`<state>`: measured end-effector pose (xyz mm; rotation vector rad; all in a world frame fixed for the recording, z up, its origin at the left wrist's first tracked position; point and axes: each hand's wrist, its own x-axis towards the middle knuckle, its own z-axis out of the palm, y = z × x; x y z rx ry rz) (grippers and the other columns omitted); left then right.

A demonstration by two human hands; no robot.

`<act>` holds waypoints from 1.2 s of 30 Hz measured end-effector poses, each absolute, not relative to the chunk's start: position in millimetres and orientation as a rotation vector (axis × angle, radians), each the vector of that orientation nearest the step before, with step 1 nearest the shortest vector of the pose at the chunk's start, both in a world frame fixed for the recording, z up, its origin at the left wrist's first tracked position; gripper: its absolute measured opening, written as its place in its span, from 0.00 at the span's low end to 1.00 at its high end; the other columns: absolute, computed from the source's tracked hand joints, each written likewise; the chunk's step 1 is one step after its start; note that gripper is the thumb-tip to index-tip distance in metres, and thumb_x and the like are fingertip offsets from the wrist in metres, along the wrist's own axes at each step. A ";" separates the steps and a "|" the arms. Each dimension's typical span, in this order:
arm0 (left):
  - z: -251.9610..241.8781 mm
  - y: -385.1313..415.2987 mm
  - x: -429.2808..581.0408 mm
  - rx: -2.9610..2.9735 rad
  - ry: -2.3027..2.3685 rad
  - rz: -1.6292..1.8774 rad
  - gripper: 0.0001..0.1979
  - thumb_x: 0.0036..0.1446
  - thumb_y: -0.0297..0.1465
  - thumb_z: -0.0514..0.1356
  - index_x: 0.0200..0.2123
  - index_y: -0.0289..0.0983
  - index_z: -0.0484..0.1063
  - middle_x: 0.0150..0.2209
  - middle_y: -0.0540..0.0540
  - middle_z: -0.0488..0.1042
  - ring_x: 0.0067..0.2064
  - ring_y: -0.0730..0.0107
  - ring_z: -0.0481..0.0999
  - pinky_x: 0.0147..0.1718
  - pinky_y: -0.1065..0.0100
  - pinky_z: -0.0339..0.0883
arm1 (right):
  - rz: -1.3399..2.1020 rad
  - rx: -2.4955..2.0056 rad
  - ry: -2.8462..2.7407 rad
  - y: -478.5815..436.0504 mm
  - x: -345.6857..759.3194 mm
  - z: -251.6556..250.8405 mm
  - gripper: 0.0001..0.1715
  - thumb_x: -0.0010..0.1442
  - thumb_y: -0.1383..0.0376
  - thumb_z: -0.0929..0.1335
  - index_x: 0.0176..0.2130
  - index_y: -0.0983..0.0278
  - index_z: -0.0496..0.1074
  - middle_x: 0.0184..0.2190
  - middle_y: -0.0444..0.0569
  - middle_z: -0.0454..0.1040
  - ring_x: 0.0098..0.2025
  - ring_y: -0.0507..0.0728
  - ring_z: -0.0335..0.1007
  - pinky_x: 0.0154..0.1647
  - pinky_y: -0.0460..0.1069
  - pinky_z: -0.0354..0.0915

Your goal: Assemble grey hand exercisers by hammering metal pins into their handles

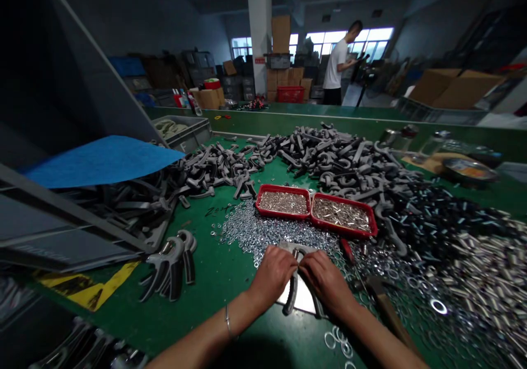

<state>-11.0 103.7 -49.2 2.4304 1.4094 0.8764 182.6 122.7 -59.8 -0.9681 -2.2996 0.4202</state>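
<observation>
In the head view, both of my hands meet over a grey two-handled tool part with curved dark grips. My left hand is closed in a pinch at its upper end. From the other side, my right hand pinches the same end, fingertips close to the left ones. The small fittings between the fingertips are hidden. A pale flat plate lies beneath the part. Just beyond the hands, small metal washers are spread in a heap.
Two red trays hold small metal pins. Grey handle pieces are piled behind. A hammer, loose rings and metal sleeves lie to the right. Similar tool parts stand left. A person stands in the background.
</observation>
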 end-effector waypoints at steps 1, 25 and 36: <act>-48.8 103.1 -11.5 2.448 1.394 0.887 0.05 0.66 0.29 0.57 0.39 0.37 0.73 0.38 0.46 0.77 0.42 0.61 0.72 0.46 0.58 0.61 | 0.420 -0.963 -2.306 122.6 183.0 -59.5 0.05 0.69 0.67 0.63 0.42 0.62 0.69 0.38 0.52 0.73 0.42 0.60 0.67 0.43 0.56 0.68; -34.0 99.2 -19.4 2.123 1.373 0.689 0.10 0.64 0.25 0.58 0.45 0.40 0.78 0.44 0.45 0.77 0.48 0.62 0.73 0.50 0.59 0.64 | 0.538 -1.195 -2.202 88.2 248.5 -39.1 0.18 0.70 0.64 0.60 0.56 0.58 0.70 0.53 0.53 0.73 0.55 0.61 0.69 0.58 0.60 0.67; -29.2 60.6 24.7 2.433 1.475 0.556 0.06 0.63 0.25 0.58 0.33 0.36 0.74 0.39 0.44 0.73 0.45 0.56 0.67 0.45 0.53 0.60 | 0.164 -1.808 -2.115 -4.4 344.6 -53.2 0.25 0.63 0.49 0.64 0.51 0.61 0.73 0.45 0.58 0.76 0.44 0.66 0.74 0.44 0.61 0.73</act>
